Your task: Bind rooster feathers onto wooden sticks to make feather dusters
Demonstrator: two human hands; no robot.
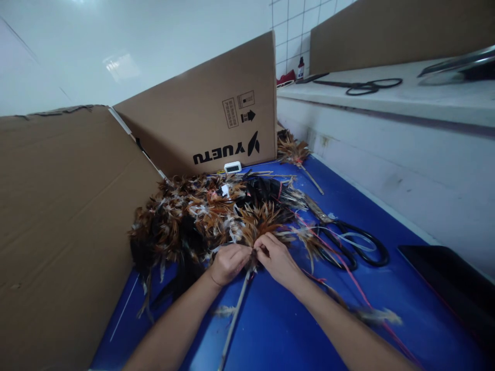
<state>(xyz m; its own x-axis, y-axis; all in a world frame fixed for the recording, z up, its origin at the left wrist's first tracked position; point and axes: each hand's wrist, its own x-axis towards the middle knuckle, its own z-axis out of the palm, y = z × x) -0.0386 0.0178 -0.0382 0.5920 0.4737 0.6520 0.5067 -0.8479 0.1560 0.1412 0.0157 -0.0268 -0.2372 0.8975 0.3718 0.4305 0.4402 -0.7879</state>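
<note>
Cardboard wall [58, 216] at left, likely fencing in loose feathers; feather pile [185, 221] heaped against it, brown, black, white-tipped; left hand [228, 263] curled, fingertips pinching feather bunch [261, 219] where it meets stick [235, 314]; right hand [276, 257] pinching same spot from other side, steadying it on blue table [278, 330]; bunch fans outward, rust-orange; scissors [356, 245] lie near at right.

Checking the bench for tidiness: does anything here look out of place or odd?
Yes. The cardboard box printed YUETU stands upside down, its lettering inverted. Loose feathers sprawl across the blue table, partly over the black scissors. Both hands, left hand and right hand, pinch a feathered stick.
</note>
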